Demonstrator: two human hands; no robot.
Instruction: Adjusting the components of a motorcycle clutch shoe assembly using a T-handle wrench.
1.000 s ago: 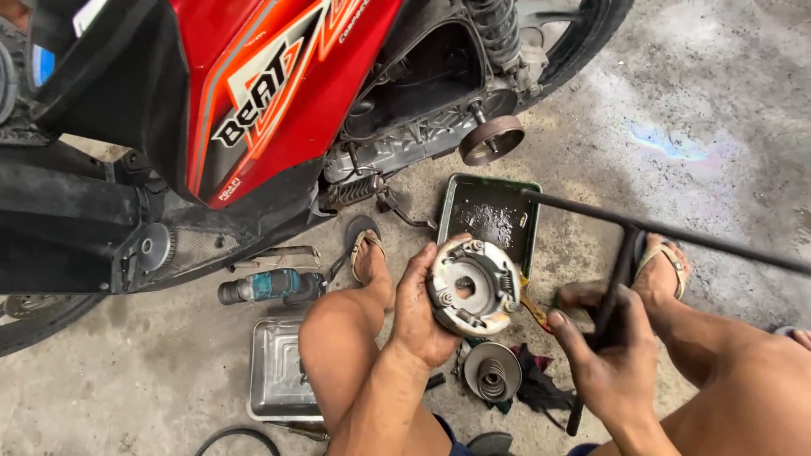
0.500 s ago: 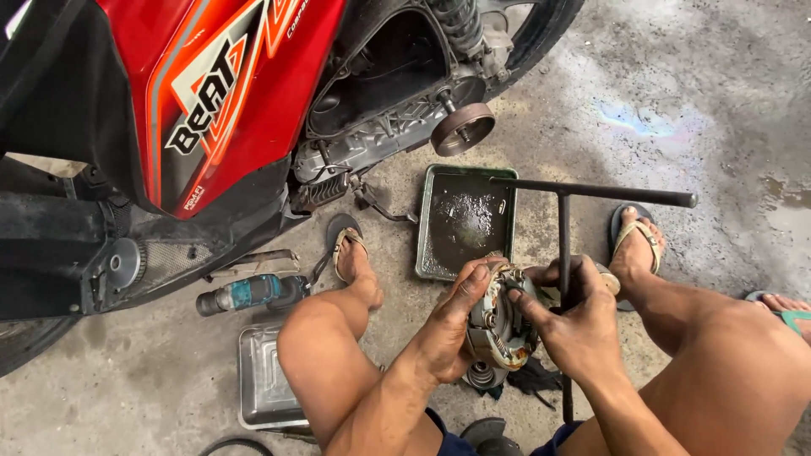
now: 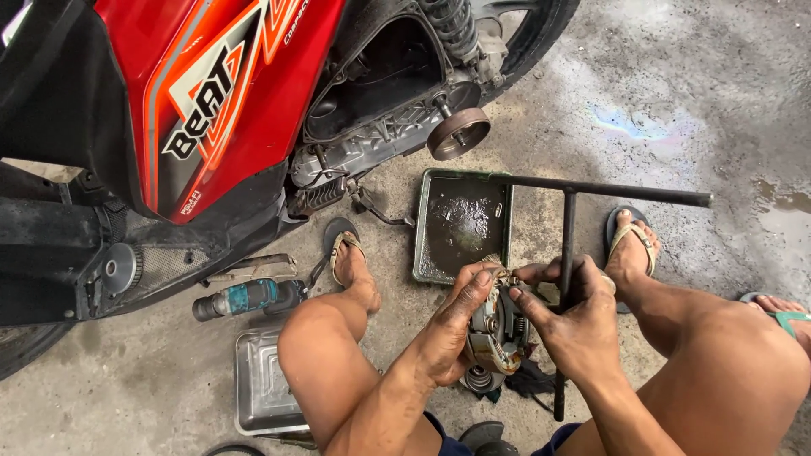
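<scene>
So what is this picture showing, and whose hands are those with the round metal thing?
The picture comes from a camera worn on a person's head, looking down at their own lap and hands. The person squats on a concrete floor in sandals, beside a red scooter with its side opened up. The left hand and the right hand both grip a round, greasy metal part held on edge between the knees. The right hand also has a long black T-shaped wrench against it. On the floor lie a dirty metal tray, a second shiny tray and a teal cordless drill. Another round part sits below the hands.
</scene>
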